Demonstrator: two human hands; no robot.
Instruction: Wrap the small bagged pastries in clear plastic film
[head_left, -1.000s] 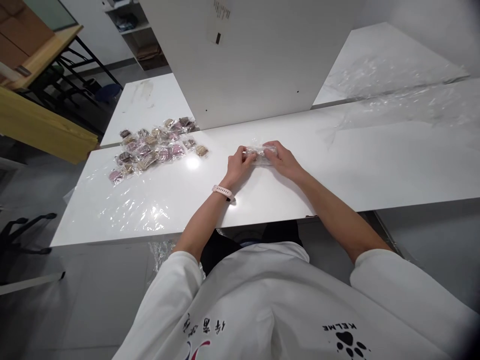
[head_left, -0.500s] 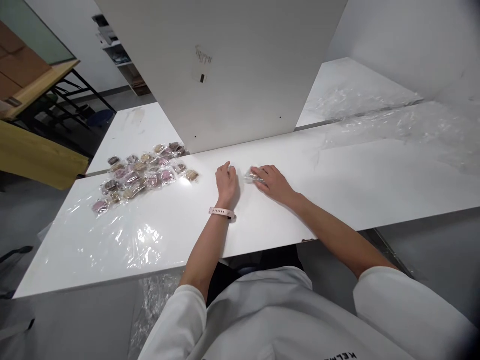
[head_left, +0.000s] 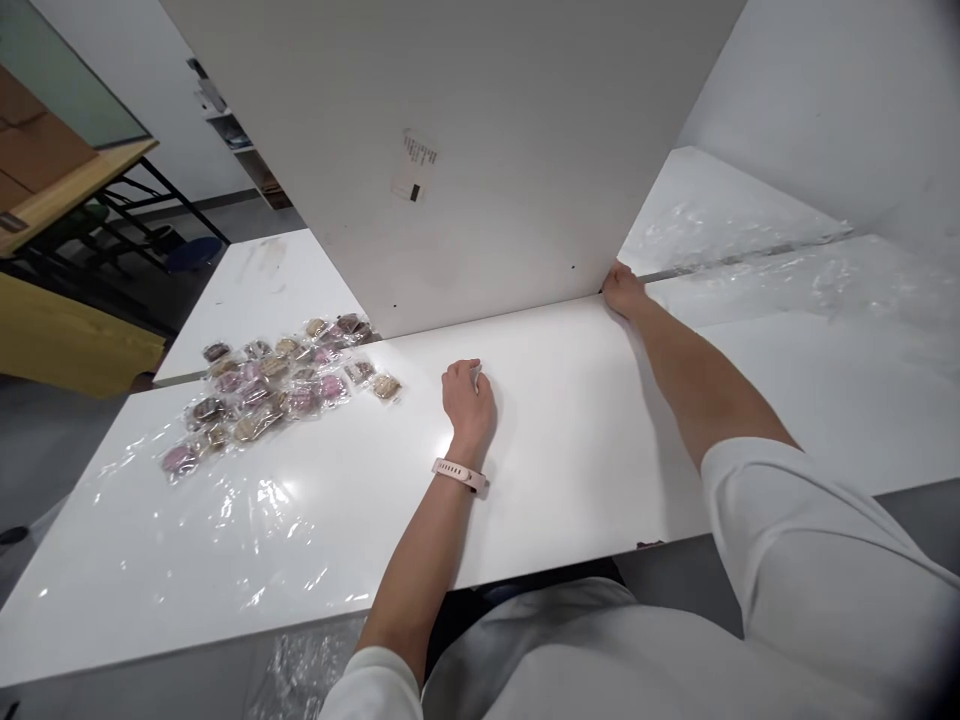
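Note:
My left hand rests on the white table, its fingers loosely curled and the thumb apart from the index finger. Nothing shows in it, and a pale pink band circles that wrist. Out at the lower right corner of an upright grey-white panel is my right hand. Its fingers are mostly hidden around the panel's edge, so I cannot see what they hold. Left of my left hand lie several small clear-wrapped packets with pink, tan and dark brown contents; the nearest is a tan packet.
Clear plastic film covers the table's left part and its right part. A printed label is stuck on the panel. Beyond to the left are a wooden-topped table with cardboard boxes and a blue stool.
My right hand has moved from a clear packet at the table's middle, right and away to the panel's corner. That packet is out of sight. My left hand stays about where it was.

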